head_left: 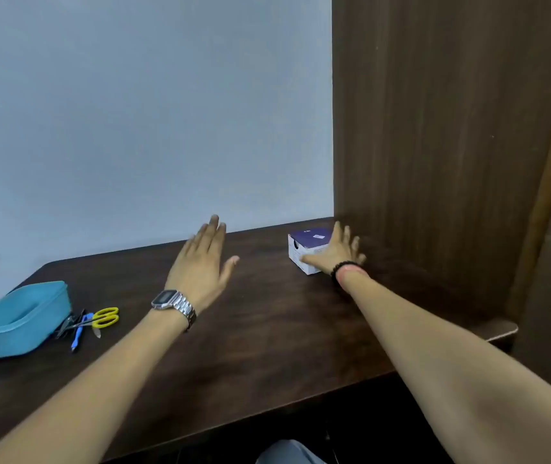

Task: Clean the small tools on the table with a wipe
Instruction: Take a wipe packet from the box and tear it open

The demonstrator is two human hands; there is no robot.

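At the table's (267, 329) far right, right hand (336, 251) rests spread on the wipe box (304, 244), likely fetching one; left hand (200, 262) hovers open, empty; tools (90, 321) untouched beside blue tub (16, 326).

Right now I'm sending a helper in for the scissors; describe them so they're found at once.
Start at the blue tub near the left end of the dark table. A small pile of tools lies against its right side. The scissors are the only piece there with bright yellow loop handles, lying beside a blue pen.
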